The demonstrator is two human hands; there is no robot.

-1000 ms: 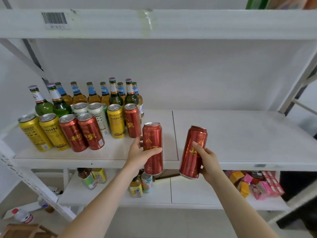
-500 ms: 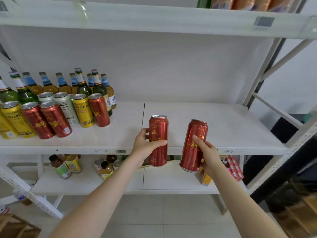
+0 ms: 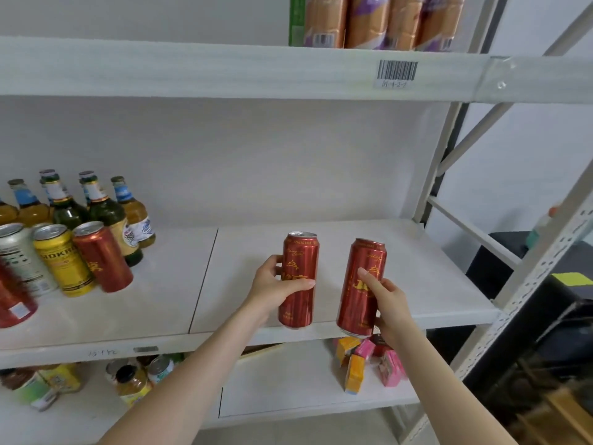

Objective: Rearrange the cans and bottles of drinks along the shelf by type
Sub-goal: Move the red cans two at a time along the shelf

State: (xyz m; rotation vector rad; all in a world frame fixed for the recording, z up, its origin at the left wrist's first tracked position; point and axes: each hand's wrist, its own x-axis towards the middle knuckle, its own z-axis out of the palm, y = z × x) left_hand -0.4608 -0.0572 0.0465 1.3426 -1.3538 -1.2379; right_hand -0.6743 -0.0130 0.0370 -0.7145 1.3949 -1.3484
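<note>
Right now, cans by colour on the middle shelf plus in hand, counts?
Red cans: 4, one in the left hand, one in the right hand, two on the middle shelf, one of them cropped.
Yellow can: 1
White can: 1
Total: 6

At the shelf's [image 3: 353,245] left end, cans [image 3: 64,261] in front with bottles [image 3: 106,210] behind. Over the front edge right of centre, left can [image 3: 300,252] in the left hand [image 3: 272,284], right can [image 3: 365,261] just beside it in the right hand [image 3: 388,300].
</note>
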